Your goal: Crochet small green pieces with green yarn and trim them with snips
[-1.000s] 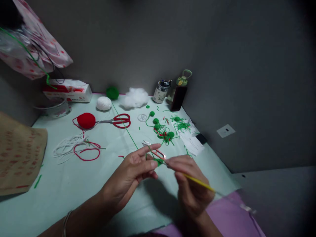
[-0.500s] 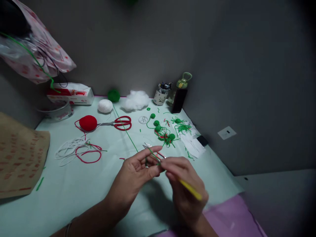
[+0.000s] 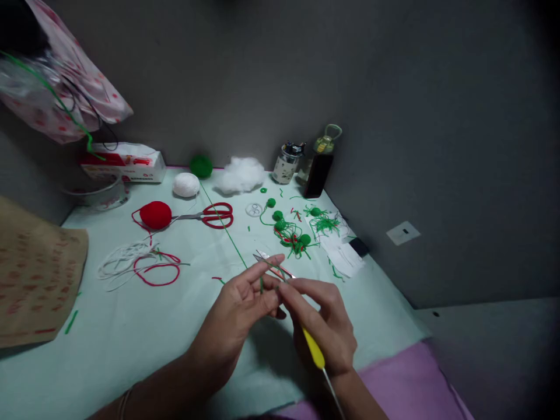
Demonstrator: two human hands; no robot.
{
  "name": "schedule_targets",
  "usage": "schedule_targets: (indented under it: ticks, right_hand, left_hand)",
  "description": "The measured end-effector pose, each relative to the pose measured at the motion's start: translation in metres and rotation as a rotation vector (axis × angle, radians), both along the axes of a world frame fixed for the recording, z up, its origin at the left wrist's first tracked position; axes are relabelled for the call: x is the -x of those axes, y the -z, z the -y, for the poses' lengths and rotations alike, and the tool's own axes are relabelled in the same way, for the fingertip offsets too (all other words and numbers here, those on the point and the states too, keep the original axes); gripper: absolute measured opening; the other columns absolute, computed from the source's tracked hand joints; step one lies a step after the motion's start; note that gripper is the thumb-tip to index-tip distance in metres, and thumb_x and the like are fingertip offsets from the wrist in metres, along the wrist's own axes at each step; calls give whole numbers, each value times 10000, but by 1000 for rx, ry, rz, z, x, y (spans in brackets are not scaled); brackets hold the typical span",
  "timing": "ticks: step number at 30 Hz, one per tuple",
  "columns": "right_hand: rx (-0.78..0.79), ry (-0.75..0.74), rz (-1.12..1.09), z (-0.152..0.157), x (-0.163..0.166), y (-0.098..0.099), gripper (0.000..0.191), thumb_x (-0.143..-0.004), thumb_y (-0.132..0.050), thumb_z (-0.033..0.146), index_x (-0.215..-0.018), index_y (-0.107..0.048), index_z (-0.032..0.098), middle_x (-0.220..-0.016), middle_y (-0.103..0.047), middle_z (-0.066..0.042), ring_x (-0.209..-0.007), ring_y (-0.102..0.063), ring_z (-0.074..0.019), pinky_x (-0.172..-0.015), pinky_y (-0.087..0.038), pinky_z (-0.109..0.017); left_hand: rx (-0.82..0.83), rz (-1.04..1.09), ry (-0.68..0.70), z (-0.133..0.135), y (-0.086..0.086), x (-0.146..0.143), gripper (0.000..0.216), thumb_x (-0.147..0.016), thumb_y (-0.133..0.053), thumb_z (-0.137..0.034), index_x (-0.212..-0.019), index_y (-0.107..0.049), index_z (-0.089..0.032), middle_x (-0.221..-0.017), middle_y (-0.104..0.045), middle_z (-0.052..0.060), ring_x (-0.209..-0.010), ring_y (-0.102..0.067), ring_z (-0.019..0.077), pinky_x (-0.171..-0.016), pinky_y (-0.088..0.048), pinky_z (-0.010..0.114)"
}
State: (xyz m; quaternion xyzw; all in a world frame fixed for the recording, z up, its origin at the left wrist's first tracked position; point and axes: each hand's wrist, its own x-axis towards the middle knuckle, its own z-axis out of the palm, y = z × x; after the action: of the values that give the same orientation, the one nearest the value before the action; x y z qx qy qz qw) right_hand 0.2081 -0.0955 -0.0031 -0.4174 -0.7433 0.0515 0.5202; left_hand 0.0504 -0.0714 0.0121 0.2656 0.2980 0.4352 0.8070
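My left hand (image 3: pixel 242 303) pinches green yarn (image 3: pixel 233 242) between thumb and fingers, with the index finger stretched forward. That strand runs back across the table to a green yarn ball (image 3: pixel 201 167). In my right hand (image 3: pixel 326 321) is a crochet hook with a yellow grip (image 3: pixel 314 348), held like a pen. Its tip meets the yarn at my left fingertips; the small worked piece there is mostly hidden. Just beyond my fingers lie small thread snips (image 3: pixel 262 255), partly covered by them.
Red-handled scissors (image 3: pixel 217 216), a red yarn ball (image 3: pixel 156 215) and a white yarn ball (image 3: pixel 186 185) lie left. White stuffing (image 3: pixel 240 175), a pen cup (image 3: pixel 286 164) and a bottle (image 3: pixel 326 143) stand behind. Green crocheted balls (image 3: pixel 280 224) are at centre right; a paper bag (image 3: pixel 39 274) is left.
My right hand has turned, so the hook's yellow grip now points more downward and its thin rear end shows. My left fingers have shifted slightly left and keep the yarn.
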Motion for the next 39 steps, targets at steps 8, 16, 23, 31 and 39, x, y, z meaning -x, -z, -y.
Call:
schedule_targets:
  ticks: [8, 16, 23, 31, 39]
  right_hand:
    - [269, -150, -647, -7, -4, -10, 221, -994, -526, 185, -998, -739, 244, -814, -655, -21, -667, -603, -138, -587, -519, -287]
    - [-74, 89, -47, 1, 9, 2, 388, -907, -629, 49, -1211, -706, 276, -1096, -739, -73, -1008, -696, -239, -803, -588, -408]
    - [-42, 99, -237, 0, 8, 1, 359, -921, -588, 30, -1140, -731, 277, -1053, -741, -61, -967, -701, -224, -778, -584, -389]
    - [96, -44, -318, 1, 1, -4, 394, -899, -582, -29, -1135, -725, 252, -1066, -721, -49, -995, -672, -198, -846, -556, -371]
    - [91, -48, -146, 1, 0, 0, 423, -898, -584, -22, -1204, -704, 243, -1154, -708, -87, -1054, -675, -227, -843, -573, -408]
  left_hand:
    - [-9, -32, -23, -9, -4, 5, 369, -813, -780, -186, -1178, -743, -225, -827, -593, -18, -763, -531, 95, -793, -463, 237]
    - [-115, -59, -36, -1, 1, 0, 541, -797, -803, -188, -1307, -639, -266, -882, -639, -9, -885, -573, 142, -869, -433, 293]
    - [-101, -72, -19, -1, -3, 2, 380, -870, -747, -258, -1244, -679, -267, -887, -587, -21, -798, -615, 118, -842, -462, 291]
    - [-81, -73, -18, -2, -5, 3, 464, -826, -796, -285, -1269, -663, -262, -1011, -630, 13, -830, -646, 138, -834, -508, 306]
    - [-131, -116, -106, -1, 1, -2, 528, -796, -812, -177, -1289, -645, -264, -811, -652, -34, -788, -608, 110, -811, -476, 259]
